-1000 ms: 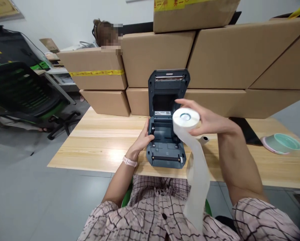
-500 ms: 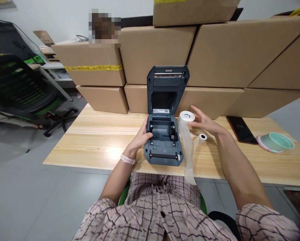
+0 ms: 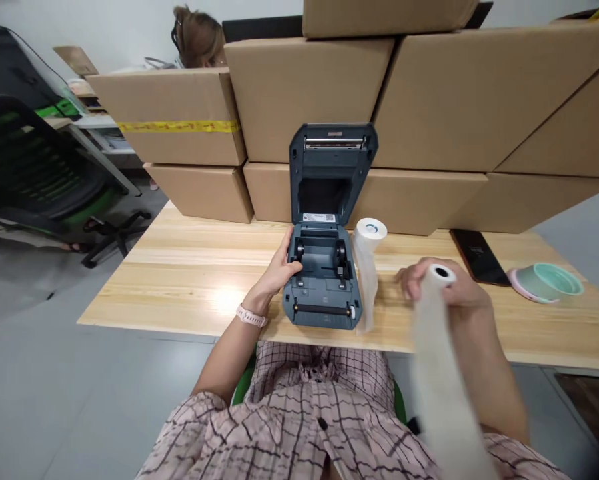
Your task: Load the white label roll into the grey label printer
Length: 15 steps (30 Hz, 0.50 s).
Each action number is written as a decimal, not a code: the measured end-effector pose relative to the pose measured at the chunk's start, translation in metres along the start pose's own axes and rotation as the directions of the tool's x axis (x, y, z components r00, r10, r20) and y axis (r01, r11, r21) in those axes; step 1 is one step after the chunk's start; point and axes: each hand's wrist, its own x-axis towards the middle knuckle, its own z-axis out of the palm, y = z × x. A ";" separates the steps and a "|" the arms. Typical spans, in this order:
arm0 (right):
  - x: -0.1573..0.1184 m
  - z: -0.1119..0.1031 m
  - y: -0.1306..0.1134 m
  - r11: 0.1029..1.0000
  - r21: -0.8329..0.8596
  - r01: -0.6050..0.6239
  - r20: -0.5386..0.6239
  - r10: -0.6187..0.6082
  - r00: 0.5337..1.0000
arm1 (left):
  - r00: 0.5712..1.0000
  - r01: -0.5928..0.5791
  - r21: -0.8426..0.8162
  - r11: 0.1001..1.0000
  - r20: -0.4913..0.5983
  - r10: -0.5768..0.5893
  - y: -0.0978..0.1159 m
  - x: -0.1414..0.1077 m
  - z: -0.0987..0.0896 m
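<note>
A dark grey label printer [image 3: 323, 280] stands on the table with its lid [image 3: 332, 170] raised and its roll bay bare. My left hand [image 3: 279, 268] grips the printer's left side, thumb over the rim. To the printer's right stands a white label roll [image 3: 371, 230], its loose strip trailing toward the table's front edge. Farther right, my right hand [image 3: 459, 287] is closed around a small paper roll [image 3: 440, 274] with a dark core, lifted off the table. A long pale strip [image 3: 442, 380] hangs from it past the table edge, blurred by motion.
Cardboard boxes [image 3: 309, 100] are stacked along the back of the wooden table [image 3: 189, 267]. A black phone [image 3: 478, 257] and a mint-green bowl-shaped container [image 3: 549, 281] lie at the right. Beyond the boxes a person's head [image 3: 198, 37] shows. An office chair [image 3: 39, 160] is at the left.
My right hand has left the larger label roll, picked up the small paper roll and moved right and nearer with it. My left hand has stayed on the printer.
</note>
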 end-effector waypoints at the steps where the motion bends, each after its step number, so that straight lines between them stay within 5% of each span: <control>1: 0.006 0.007 -0.014 0.997 0.018 0.075 0.064 -0.076 0.995 | 1.000 0.002 -0.008 1.000 0.004 -0.002 0.000 0.000 0.000; 4: 0.038 0.041 -0.055 0.970 -0.195 0.149 0.267 -0.094 0.959 | 1.000 -0.012 -0.024 1.000 -0.002 0.012 -0.001 0.000 0.001; 7: 0.082 0.080 -0.070 0.746 -0.655 0.120 0.225 0.041 0.973 | 1.000 0.012 -0.049 0.999 -0.021 -0.013 -0.001 0.001 0.001; 11: 0.114 0.107 -0.052 0.478 -0.867 0.140 0.221 0.117 0.968 | 0.997 0.081 -0.106 0.991 0.008 -0.081 -0.002 0.000 0.000; 15: 0.114 0.110 -0.034 0.465 -0.860 0.211 0.277 0.078 0.958 | 0.999 0.048 -0.120 0.992 0.024 -0.046 -0.004 0.001 -0.001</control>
